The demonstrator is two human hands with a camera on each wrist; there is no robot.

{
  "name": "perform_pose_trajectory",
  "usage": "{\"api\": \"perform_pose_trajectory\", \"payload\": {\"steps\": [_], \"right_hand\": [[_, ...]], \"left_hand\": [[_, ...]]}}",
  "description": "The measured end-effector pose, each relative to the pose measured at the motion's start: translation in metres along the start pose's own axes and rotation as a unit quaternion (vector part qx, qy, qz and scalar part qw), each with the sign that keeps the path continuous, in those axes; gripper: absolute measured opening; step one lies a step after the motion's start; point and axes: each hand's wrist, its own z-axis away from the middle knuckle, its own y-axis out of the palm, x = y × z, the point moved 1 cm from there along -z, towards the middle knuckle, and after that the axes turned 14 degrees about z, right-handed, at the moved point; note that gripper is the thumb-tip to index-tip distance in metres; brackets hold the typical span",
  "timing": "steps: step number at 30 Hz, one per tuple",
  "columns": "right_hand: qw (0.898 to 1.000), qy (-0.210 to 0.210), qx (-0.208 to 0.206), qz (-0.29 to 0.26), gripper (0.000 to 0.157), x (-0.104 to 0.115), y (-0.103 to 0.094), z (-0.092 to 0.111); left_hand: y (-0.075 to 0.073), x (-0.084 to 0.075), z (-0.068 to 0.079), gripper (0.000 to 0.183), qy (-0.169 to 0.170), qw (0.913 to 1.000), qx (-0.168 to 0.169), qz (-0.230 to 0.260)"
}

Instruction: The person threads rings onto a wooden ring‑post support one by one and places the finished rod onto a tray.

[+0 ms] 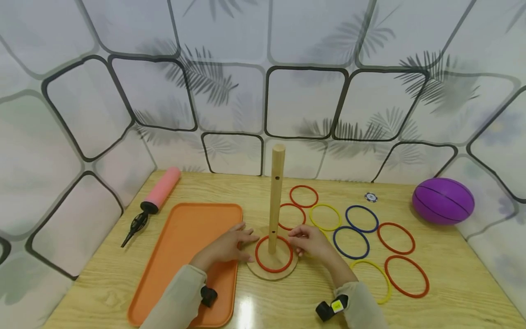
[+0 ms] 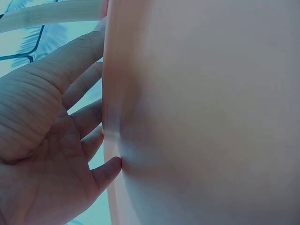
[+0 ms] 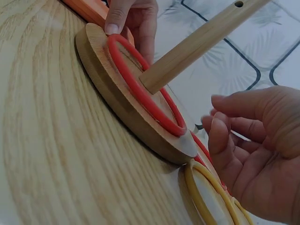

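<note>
A wooden post stands upright on a round wooden base. One red ring lies flat on that base, around the post's foot. My left hand reaches in from the left with fingers spread, its thumb at the base's edge beside the ring. In the left wrist view, the little finger overlaps the side of the orange tray. On the other side, my right hand hovers by the base with fingers loosely bent and nothing between them. Close below it in the right wrist view is a yellow ring.
Several red, yellow and blue rings lie spread to the right. Behind them are a small poker chip and a purple ball. A pink hand pump lies left of the tray. Patterned walls enclose the table's back and sides.
</note>
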Motion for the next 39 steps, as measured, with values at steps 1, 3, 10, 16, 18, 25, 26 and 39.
{"api": "perform_pose_trajectory", "payload": {"steps": [1,3,10,16,18,25,26,39], "right_hand": [[1.000,-0.005,0.009,-0.008,0.025,0.000,-0.001,0.001],[0.999,-0.011,0.027,-0.025,0.028,0.000,-0.004,0.003],[0.997,-0.037,0.050,-0.041,0.034,0.006,-0.014,0.011],[0.996,-0.056,0.057,-0.031,0.036,0.005,-0.024,0.020],[0.997,-0.057,0.056,-0.020,0.035,0.005,-0.028,0.025],[0.998,-0.041,0.040,0.011,0.035,0.001,-0.048,0.044],[0.999,-0.037,0.038,0.010,0.036,-0.001,-0.052,0.046],[1.000,-0.018,0.009,-0.011,0.035,-0.044,-0.103,0.089]], "left_hand": [[0.000,0.000,0.000,0.061,0.000,1.0000,0.000,-0.001],[0.000,0.001,-0.001,0.061,-0.002,1.0000,0.001,-0.002],[0.001,-0.001,0.000,0.060,0.006,1.0000,0.002,-0.007],[0.001,-0.003,0.001,0.061,0.009,1.0000,0.004,-0.003],[0.000,-0.003,0.001,0.061,0.008,1.0000,0.004,-0.003],[0.000,0.000,-0.001,0.060,0.004,0.9999,0.000,-0.016],[0.000,0.000,-0.001,0.060,0.003,0.9999,0.000,-0.015],[0.000,-0.002,-0.001,0.060,-0.002,1.0000,0.002,-0.005]]}}
